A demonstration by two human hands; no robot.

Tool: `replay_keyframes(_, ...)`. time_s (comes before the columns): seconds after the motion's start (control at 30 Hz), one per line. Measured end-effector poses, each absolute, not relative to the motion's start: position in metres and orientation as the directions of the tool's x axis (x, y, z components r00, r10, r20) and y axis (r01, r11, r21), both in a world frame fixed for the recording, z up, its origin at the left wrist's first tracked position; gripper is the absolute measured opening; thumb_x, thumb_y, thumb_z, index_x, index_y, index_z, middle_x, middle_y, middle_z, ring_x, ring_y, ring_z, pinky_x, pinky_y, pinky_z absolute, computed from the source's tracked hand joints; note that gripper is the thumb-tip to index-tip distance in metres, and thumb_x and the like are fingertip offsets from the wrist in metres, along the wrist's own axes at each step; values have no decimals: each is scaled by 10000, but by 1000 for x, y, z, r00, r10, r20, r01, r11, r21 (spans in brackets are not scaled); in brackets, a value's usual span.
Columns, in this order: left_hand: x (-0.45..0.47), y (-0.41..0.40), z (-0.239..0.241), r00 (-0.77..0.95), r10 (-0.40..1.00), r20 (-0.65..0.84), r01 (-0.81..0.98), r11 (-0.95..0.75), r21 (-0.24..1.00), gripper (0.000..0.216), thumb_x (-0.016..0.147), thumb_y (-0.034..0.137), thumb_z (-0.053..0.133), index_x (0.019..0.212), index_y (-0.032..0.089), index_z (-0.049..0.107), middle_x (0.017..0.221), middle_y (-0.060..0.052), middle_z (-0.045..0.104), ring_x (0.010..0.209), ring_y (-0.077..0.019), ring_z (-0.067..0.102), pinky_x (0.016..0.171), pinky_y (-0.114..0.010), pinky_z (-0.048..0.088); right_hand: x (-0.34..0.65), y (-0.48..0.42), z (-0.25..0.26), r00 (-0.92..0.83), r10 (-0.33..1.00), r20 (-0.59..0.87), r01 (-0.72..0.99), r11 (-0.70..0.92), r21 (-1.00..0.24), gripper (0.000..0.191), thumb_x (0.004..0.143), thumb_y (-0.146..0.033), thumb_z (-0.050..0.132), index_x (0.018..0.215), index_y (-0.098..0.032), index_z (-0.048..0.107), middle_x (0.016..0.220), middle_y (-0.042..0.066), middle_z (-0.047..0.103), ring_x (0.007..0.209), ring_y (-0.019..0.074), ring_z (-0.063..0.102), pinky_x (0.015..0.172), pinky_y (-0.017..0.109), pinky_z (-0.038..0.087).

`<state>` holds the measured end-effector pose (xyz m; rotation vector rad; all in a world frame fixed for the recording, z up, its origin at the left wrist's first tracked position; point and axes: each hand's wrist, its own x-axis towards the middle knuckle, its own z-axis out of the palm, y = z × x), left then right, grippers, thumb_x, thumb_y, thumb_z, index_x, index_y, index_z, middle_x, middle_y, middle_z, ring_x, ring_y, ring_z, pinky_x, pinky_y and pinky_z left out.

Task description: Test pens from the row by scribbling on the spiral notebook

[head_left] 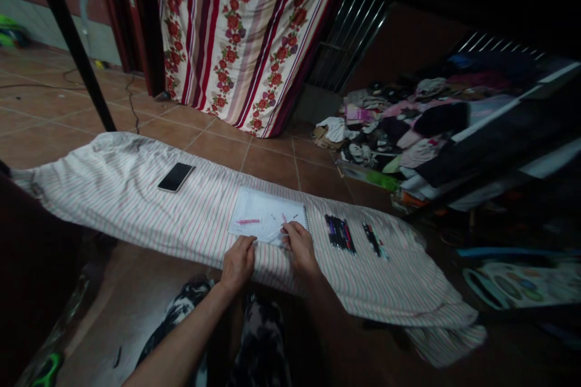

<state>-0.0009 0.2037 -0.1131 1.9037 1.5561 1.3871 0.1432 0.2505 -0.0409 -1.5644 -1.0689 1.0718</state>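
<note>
A spiral notebook (267,202) lies on the striped cloth in front of me, with a pink pen (248,221) on its page. Small thin pieces that look like pen parts (295,215) are scattered near the pen. My right hand (300,246) is closed over the notebook's lower right, its thumb and fingertips pinching a slim pen part (284,218) with a pinkish end. At the notebook's lower edge my left hand (238,263) is closed, fingertips together; anything inside them is too small to make out. Right of the notebook lies a row of several pens (340,234).
A smaller group of pens (374,240) lies farther right. On the left of the cloth (122,193) rests a phone (177,177). Behind hang a floral curtain (245,36) and, to the right, a heap of clothes (408,127). A dark pole (72,42) stands at left.
</note>
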Motion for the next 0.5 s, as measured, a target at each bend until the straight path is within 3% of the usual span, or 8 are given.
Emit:
replay_keyframes(0.2,-5,180,-104,-39,879,474,505,-392,769,198,812,160,445,950,187,584,867,-53,635,826,-172,610,735,-309,498,140,205,-15,266,962,-58,-54,-45,-998,239,654,-397,593,657,-186,483,687,-1,630,500,89,564,379,169,387)
replay_keyframes(0.33,-2,164,-82,-55,890,454,437,-387,812,187,800,155,458,918,188,600,868,-47,638,810,-160,608,686,-276,497,138,186,1,276,961,-34,-218,28,-976,280,602,-377,685,684,-174,510,586,-21,619,471,90,572,445,192,473)
replay_keyframes(0.5,6,144,-47,-123,911,393,326,-336,883,160,818,211,467,899,172,599,837,-39,633,741,-141,603,616,-242,480,137,167,22,221,975,36,-246,92,-965,297,597,-336,718,755,-163,535,585,-24,625,488,85,579,470,186,489)
